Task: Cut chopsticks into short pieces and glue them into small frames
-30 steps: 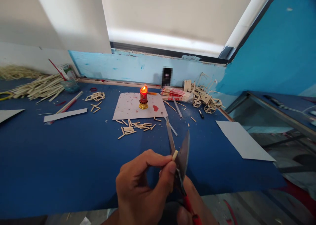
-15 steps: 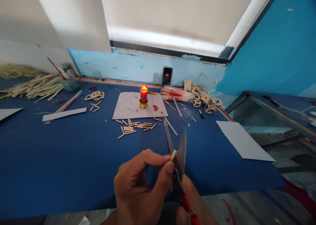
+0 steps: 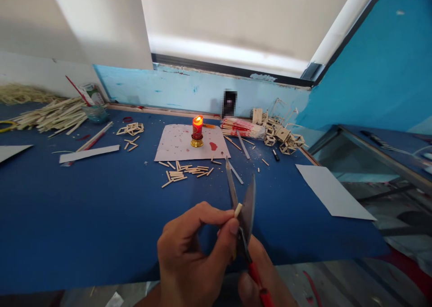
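My left hand (image 3: 199, 251) pinches a short pale wooden stick (image 3: 238, 209) between thumb and forefinger. The stick's tip sits between the parted blades of a pair of scissors (image 3: 249, 203). Wrapped around the red handles, my right hand (image 3: 261, 271) is partly hidden behind the scissors and the left hand. Beyond the blades, several cut stick pieces (image 3: 177, 175) lie loose on the blue table (image 3: 101, 235). A lit red candle (image 3: 197, 128) in a gold holder stands on a wax-spotted white sheet (image 3: 172, 145).
At the back right are a packet of sticks (image 3: 241, 128) and a heap of small stick frames (image 3: 280, 131). Long sticks (image 3: 57, 113) and a glass bowl (image 3: 96, 113) lie back left. A white card (image 3: 332, 192) rests at the right edge; a paper strip (image 3: 89, 154) is at left.
Almost nothing differs. The view has shifted slightly, and both hands hold the stick and the parted scissors in much the same place.
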The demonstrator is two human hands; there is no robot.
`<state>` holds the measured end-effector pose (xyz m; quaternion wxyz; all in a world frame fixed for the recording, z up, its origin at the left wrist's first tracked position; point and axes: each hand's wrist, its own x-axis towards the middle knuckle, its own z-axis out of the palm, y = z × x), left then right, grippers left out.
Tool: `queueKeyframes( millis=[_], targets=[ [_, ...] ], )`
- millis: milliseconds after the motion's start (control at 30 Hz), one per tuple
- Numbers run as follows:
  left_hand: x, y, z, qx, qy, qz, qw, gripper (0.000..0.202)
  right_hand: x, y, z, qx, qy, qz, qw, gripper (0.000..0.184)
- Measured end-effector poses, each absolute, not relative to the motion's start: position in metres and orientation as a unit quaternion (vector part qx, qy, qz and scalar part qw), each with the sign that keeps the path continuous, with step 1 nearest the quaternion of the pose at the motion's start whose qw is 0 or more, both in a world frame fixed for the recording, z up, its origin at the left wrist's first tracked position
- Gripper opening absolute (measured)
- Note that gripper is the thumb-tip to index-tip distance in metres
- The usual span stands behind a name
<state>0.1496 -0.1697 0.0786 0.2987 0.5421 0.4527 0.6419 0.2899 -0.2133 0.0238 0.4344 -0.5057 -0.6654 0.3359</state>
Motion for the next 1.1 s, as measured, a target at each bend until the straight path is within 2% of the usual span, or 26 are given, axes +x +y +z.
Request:
queueKeyframes(
  millis=[67,233,533,767,867,1000,1100],
  targets=[
    [0.149,-0.169,0.08,0.54,0.461,0.639,0.297,0.018,0.29,-0.212,0.021,-0.512,-0.659,0.332,0.439,0.059],
    [0.142,-0.169,0.085,0.551,0.494,0.613,0.276,0.017,0.294,-0.204,0.018,-0.517,-0.651,0.35,0.431,0.044],
    [0.14,-0.169,0.094,0.554,0.52,0.588,0.278,0.015,0.285,-0.211,0.038,-0.552,-0.591,0.412,0.419,0.046],
    [0.14,-0.166,0.103,0.609,0.492,0.543,0.303,0.015,0.297,-0.208,0.049,-0.548,-0.583,0.465,0.379,0.059],
    [0.139,-0.165,0.104,0.603,0.484,0.536,0.338,0.014,0.297,-0.208,0.05,-0.584,-0.585,0.426,0.368,0.052],
    [0.139,-0.165,0.103,0.594,0.488,0.524,0.367,0.009,0.295,-0.203,0.038,-0.565,-0.619,0.363,0.407,0.039],
    [0.138,-0.164,0.104,0.597,0.498,0.512,0.366,0.007,0.294,-0.191,0.021,-0.542,-0.615,0.386,0.422,0.037]
  ],
)
